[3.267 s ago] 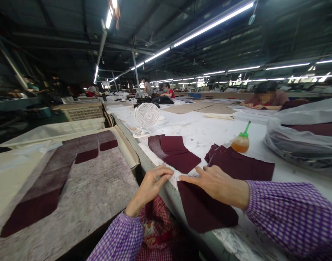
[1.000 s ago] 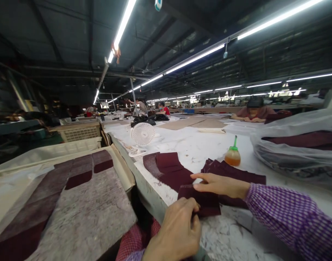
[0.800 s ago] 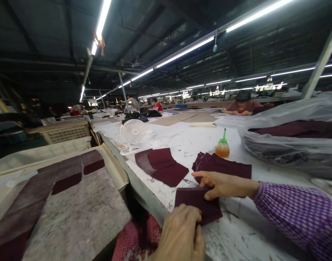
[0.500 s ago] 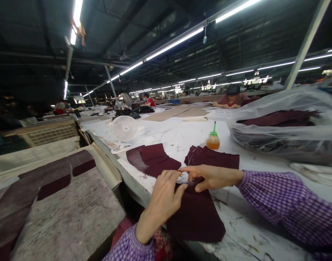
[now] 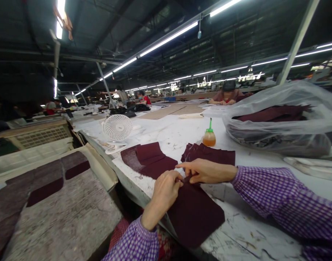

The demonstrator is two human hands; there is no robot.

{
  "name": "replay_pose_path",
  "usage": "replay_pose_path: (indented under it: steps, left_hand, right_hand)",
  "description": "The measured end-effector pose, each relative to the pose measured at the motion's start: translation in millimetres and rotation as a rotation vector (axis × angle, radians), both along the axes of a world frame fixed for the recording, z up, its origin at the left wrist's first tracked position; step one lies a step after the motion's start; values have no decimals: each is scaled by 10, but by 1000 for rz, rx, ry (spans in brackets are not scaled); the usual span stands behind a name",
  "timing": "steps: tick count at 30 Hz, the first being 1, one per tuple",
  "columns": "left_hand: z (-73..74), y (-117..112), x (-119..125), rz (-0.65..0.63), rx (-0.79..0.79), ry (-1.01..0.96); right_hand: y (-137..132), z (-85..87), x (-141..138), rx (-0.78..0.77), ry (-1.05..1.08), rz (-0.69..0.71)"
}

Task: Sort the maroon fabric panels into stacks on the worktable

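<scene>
A dark maroon fabric piece (image 5: 194, 214) lies flat at the near edge of the white worktable (image 5: 244, 232) and hangs a little over it. My left hand (image 5: 164, 190) pinches its far edge with curled fingers. My right hand (image 5: 205, 171) meets it at the same edge, thumb and fingers pressed on the cloth, forefinger stretched out to the left. Beyond the hands lie two stacks of maroon pieces, one (image 5: 148, 159) to the left and one (image 5: 209, 154) to the right.
An orange glue bottle (image 5: 209, 137) with a green nozzle and a small white fan (image 5: 117, 127) stand further back. A clear plastic bag (image 5: 280, 119) of maroon fabric fills the right. A side board (image 5: 70, 221) with maroon pieces sits left. Another person (image 5: 228, 95) works far off.
The maroon piece was folded small under both hands a second ago; it now lies spread flat. My left hand moved up from the near edge to meet the right hand at the far edge.
</scene>
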State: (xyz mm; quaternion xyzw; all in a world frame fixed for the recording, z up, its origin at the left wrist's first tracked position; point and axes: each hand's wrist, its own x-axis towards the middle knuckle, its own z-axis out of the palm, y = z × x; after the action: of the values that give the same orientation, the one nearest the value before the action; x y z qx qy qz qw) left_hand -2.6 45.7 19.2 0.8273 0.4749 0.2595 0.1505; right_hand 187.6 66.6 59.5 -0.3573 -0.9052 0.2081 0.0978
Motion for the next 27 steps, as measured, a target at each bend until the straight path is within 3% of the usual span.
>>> replay_pose_path:
  steps: [3, 11, 22, 27]
  left_hand:
    - [-71, -9, -9, -26, 30, -36]
    - [-69, -110, 11, -49, 165, 109]
    - [-95, -111, 15, -52, 232, 188]
    - [-132, -114, 8, -76, 286, 213]
  right_hand:
    - [61, 29, 90, 189, -101, -112]
    - [32, 19, 123, 239, -105, 80]
    - [-5, -53, 105, 338, -189, 37]
    - [-8, -151, 91, 513, -248, 117]
